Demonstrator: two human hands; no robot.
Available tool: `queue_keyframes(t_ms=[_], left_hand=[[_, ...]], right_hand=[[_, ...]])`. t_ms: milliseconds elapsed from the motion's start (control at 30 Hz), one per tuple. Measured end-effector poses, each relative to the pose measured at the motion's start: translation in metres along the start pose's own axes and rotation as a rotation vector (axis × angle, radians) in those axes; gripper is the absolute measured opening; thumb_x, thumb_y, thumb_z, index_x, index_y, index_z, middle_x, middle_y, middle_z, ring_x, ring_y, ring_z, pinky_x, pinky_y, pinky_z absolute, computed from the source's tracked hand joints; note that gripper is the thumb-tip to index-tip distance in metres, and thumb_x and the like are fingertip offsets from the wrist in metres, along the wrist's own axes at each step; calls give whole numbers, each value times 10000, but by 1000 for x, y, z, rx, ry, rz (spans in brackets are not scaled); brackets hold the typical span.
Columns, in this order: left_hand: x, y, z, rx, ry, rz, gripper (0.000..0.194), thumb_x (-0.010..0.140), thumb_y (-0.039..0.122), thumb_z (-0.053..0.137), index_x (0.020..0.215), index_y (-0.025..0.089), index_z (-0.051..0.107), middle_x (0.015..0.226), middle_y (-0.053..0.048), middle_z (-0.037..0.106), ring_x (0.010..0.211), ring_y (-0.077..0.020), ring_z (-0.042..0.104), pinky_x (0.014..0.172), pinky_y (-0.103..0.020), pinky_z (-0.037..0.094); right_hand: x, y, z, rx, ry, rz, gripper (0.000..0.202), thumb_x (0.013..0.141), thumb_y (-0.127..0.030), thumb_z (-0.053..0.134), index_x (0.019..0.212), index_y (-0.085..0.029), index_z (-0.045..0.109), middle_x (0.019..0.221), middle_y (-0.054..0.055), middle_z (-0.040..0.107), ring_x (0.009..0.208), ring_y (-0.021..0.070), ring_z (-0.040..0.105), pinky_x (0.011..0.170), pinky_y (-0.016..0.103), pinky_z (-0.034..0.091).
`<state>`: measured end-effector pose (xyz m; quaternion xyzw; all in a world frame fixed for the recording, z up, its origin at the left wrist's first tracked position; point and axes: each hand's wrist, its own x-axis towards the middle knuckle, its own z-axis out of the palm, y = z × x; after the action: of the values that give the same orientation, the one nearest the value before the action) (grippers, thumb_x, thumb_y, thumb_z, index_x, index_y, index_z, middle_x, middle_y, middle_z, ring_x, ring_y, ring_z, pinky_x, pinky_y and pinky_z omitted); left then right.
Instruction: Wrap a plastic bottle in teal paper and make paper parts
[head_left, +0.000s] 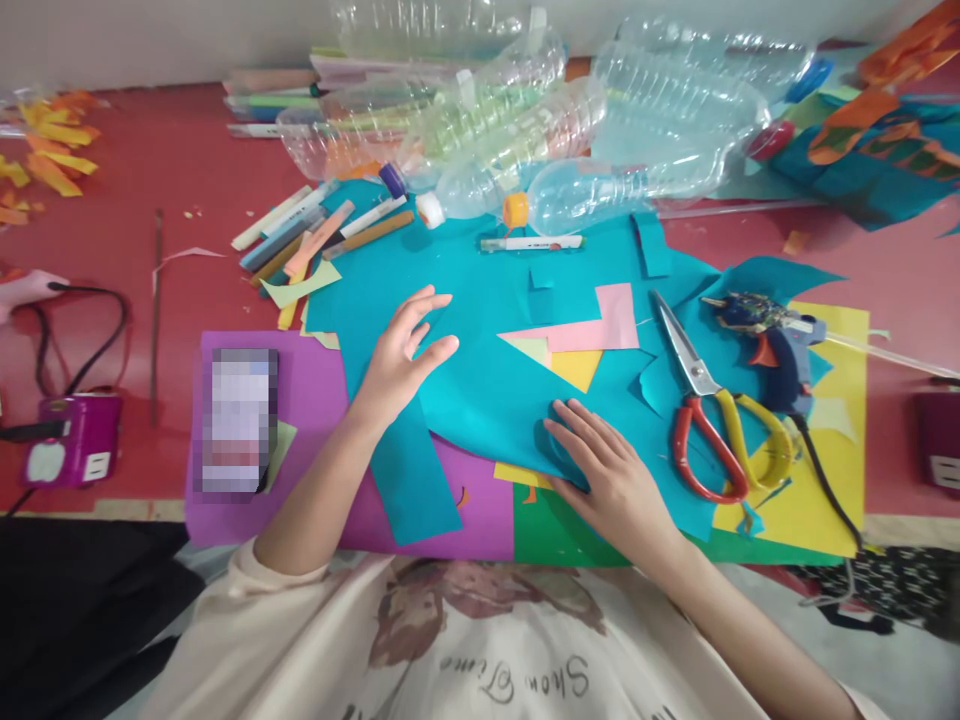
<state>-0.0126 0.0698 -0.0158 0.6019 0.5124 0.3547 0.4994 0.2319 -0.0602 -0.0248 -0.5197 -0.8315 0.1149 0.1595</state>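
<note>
Two bare hands, nothing gripped: left hand point(409, 365) raised, fingers apart; right hand point(607, 475) flat on blue paper point(480, 375) at near centre, probably steadying it; scissors point(699, 378) lie right, handles near, probably for easy reach.

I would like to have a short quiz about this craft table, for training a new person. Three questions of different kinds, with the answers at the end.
1. True or false: neither the left hand nor the right hand holds the scissors.
2. Which of these lies on the purple sheet?
a) the glue gun
b) the phone
c) the bottle with the orange cap
3. Fill in the missing word: one handle of the scissors is red and the other is ____.

Key: 1 true; 2 b; 3 yellow.
</note>
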Motion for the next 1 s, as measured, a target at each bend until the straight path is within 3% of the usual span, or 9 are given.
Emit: queue_keyframes(t_ms=[133,300,367,467,567,733,900,1000], left_hand=[[4,-6,-11,-50,75,3,529,755,503,685,1212,287,529,1498,-78,406,1376,-316,393,1008,-440,480],[8,-2,-25,-109,128,6,548,727,521,706,1175,252,540,1430,-94,497,1350,-304,437,1065,-446,428],[8,5,-27,-137,112,-61,557,768,595,617,1175,223,542,1400,-119,525,1316,-314,479,1047,-450,442],[6,17,-27,-242,72,-185,650,848,704,319,1203,204,533,1331,-143,581,1253,-331,542,941,-484,509],[4,25,-31,-239,46,-216,756,845,734,156,1187,198,566,1277,-148,618,1207,-322,578,899,-457,532],[1,23,-41,-292,153,-209,551,872,589,314,1247,253,538,1332,-84,588,1179,-272,592,694,-332,564],[-6,13,-41,-356,52,-308,607,737,625,584,1209,242,593,882,-60,713,744,-217,673,557,-310,531],[-9,10,-37,-152,29,-251,636,645,487,755,1216,259,596,1082,-68,688,998,-264,650,708,-326,565]], right_hand=[[8,6,-16,42,84,-50,300,928,-141,461,1186,-161,612,1186,128,698,1130,264,650,868,399,598],[18,10,-38,30,212,-148,427,899,-58,479,1294,-190,574,1154,96,718,1141,245,645,925,396,577],[21,10,-46,-10,238,-192,440,903,-65,479,1318,-187,558,1159,98,715,1157,244,634,949,400,565],[26,8,-58,-74,249,-267,443,892,-67,509,1322,-166,550,1169,107,710,1200,241,604,990,394,543],[29,6,-66,-142,246,-325,440,872,-66,546,1298,-174,561,1213,90,690,1258,233,556,1036,392,511],[40,12,-62,-215,282,-274,386,897,-72,511,1233,-250,579,1224,48,686,1255,223,560,1025,422,505],[49,21,-52,-240,231,-176,364,904,-48,462,1194,-227,589,1239,63,675,1254,255,559,1038,486,464],[49,23,-45,-217,133,-88,378,930,-115,444,1267,-238,565,1323,83,618,1311,269,498,1076,511,417]])
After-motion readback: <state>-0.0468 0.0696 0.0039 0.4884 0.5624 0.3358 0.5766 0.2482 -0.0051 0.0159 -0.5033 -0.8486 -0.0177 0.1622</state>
